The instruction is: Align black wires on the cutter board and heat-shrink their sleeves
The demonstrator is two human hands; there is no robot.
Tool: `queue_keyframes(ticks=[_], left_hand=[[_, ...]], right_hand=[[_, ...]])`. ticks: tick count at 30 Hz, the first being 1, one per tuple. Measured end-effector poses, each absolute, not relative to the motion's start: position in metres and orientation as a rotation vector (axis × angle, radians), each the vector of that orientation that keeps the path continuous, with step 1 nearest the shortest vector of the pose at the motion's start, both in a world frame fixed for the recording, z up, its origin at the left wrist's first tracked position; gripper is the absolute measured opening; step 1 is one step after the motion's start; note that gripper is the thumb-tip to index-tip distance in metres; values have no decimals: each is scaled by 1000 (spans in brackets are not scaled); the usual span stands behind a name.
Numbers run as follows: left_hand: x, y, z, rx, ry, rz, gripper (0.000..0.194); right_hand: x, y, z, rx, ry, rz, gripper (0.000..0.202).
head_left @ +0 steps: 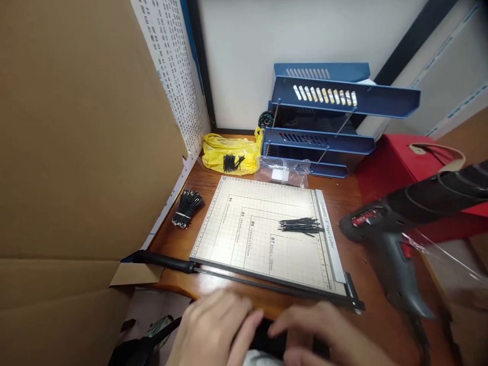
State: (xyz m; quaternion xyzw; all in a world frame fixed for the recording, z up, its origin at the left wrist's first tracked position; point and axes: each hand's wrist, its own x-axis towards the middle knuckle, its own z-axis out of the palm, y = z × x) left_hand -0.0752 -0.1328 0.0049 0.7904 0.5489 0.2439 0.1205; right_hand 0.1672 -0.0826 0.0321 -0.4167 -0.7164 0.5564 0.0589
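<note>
The grip of each hand is blurred: the left hand [213,328] has its fingers together and curled, the right hand [328,330] is bent with a gap between thumb and fingers, and I cannot tell whether either holds something from the dark patch between them. Both are at the near edge of the table [171,239], nearest to the paper cutter [229,234], which lies flat on it, black handle [163,260] toward the left. The cutter looks rigid and fairly heavy, best taken by its base edges or handle, away from the blade. On its board, toward the right, lie loose black strips [299,225]; they look light, thin and bendy, likely to roll or scatter, so a nearly closed pinch around their middle would suit. The banded bundle [187,207] left of the cutter should lift as one piece.
</note>
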Motion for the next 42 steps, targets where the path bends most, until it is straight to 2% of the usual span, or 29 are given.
queue_keyframes(ticks=[2,4,6,8,12,18,22,34,42], left_hand=[[-53,-95,14,2365,1657,820,31],[-34,-64,10,2472,1669,797,43],[-21,-44,0,2548,1623,705,55],[-14,-32,-11,2544,1633,611,61],[-11,-23,-18,2492,1656,476,63],[-17,-13,-12,2468,1693,450,60],[-16,-7,-12,2520,1660,432,57],[-6,18,-7,2390,1642,677,18],[-5,24,0,2380,1619,607,16]], right_hand=[[179,-59,49,-1287,-1995,1168,32],[192,-31,51,-1412,-1942,601,23],[204,-6,40,-1412,-2051,321,25],[215,12,23,-1463,-2092,204,25],[223,22,1,-1523,-2146,225,25],[219,9,-1,-1567,-2118,282,12],[218,8,-6,-1633,-2118,270,12],[229,18,-4,-1617,-2236,334,19],[222,20,-4,-1594,-2256,353,16]])
